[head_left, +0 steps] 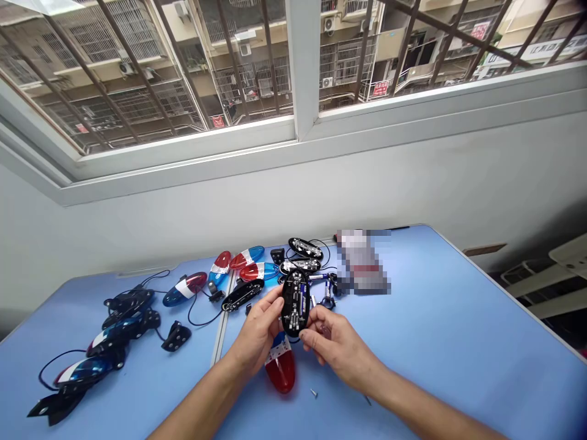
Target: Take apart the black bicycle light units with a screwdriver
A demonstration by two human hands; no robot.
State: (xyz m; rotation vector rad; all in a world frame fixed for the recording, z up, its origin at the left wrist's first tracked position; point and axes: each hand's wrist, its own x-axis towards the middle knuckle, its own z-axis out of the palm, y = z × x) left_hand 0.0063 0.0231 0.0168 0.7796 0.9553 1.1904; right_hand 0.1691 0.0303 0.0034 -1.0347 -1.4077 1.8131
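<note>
Two-handed grip: the left hand (pixel 259 327) and right hand (pixel 334 347) clench a black oval light board (pixel 295 304) above a red-and-white lamp shell (pixel 280 370) on a blue desk (pixel 458 318).

the lamp housing (pixel 295 304) is made of black plastic with a low sheen, and bright metal fittings (pixel 298 299) are set into it. a smooth, high-gloss finish is shown by the translucent red plastic lamp cover (pixel 280 374), and the same polish is seen on the blue and red covers (pixel 247 257) farther back. a dull metal finish is seen on the small screw (pixel 313 393). the tabletop (pixel 463 330) is surfaced in smooth, matt blue laminate, and it is divided by a pale aluminium strip (pixel 223 324). the wall (pixel 413 183) is finished in flat, matt paint, and the window frame (pixel 415 104) appears to be smooth white-coated metal or plastic.
</note>
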